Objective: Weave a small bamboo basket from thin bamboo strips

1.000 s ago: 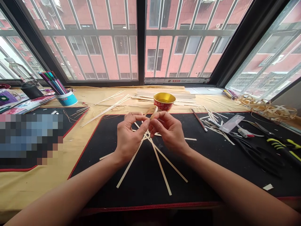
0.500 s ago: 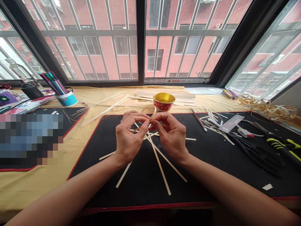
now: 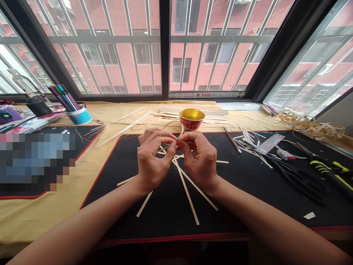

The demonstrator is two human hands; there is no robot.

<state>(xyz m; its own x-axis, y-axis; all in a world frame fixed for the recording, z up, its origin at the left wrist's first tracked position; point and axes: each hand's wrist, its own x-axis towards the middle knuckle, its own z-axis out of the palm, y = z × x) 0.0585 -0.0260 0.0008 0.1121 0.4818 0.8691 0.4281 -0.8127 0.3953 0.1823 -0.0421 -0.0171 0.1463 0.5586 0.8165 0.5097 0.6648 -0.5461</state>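
Barred windows (image 3: 165, 48) facing a pink brick building (image 3: 124, 70) stand behind a long work table under tan cloth (image 3: 35, 217), w/ a black desk mat (image 3: 234, 209) edged in red stitching on top. Center of mat: person's two bare hands close together, nearly touching. Left hand (image 3: 153, 160) & right hand (image 3: 200, 158) both closed in tight pinches, thumbs & forefingers on a thin curved strip (image 3: 172, 124) of pale cane or bamboo. Its loop rises above the knuckles, just in front of a red-and-gold bowl (image 3: 191, 119).

Under the hands, flat pale strips (image 3: 187, 195) cross in a star-shaped spread on the mat, center partly hidden by the fingers. Beyond the bowl, a stack of flat strips (image 3: 193, 111) lies on the cloth; loose thin strips (image 3: 124, 127) sit to its L. On R side of mat: scattered offcuts (image 3: 248, 143), a clear plastic packet (image 3: 270, 143), black-handled scissors (image 3: 300, 182) & a yellow-and-black-handled tool (image 3: 328, 176). Far R, coils of strip (image 3: 311, 127) on the cloth; far L, a cup of markers (image 3: 78, 116). A pixelated patch (image 3: 35, 158) hides part of the L mat. Strips look smooth, matte, straight-edged.
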